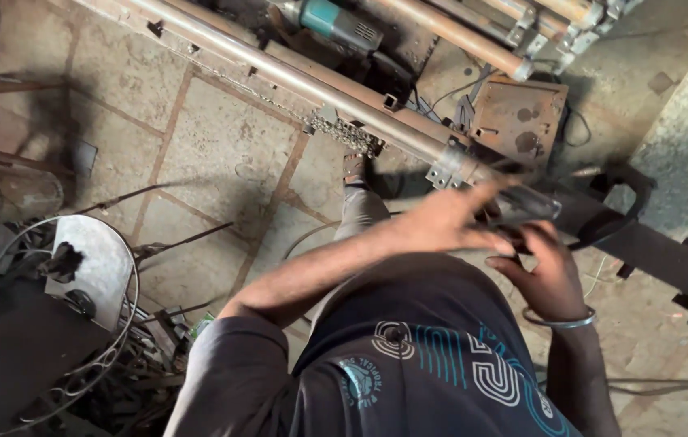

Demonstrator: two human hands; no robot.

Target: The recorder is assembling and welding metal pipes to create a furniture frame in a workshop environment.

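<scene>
both hands are up in front of the chest, over the tiled floor point(222, 154). the left hand point(449, 222) is blurred, its fingers stretched out across a dark glassy object point(534, 209), perhaps goggles, though the blur leaves that unsure. the right hand point(550, 275), a bangle point(561, 321) on its wrist, curls round the object from below; how firm either grip is, i cannot tell. the step looks like handling or adjusting it. long metal pipes point(303, 81) and a teal power tool point(336, 23) lie beyond.

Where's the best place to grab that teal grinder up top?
Probably around the grinder's teal body, coming from above: it lies flat beside the pipes, and the barrel looks round and bare. Its front end is hidden, so stay on the middle.
</scene>
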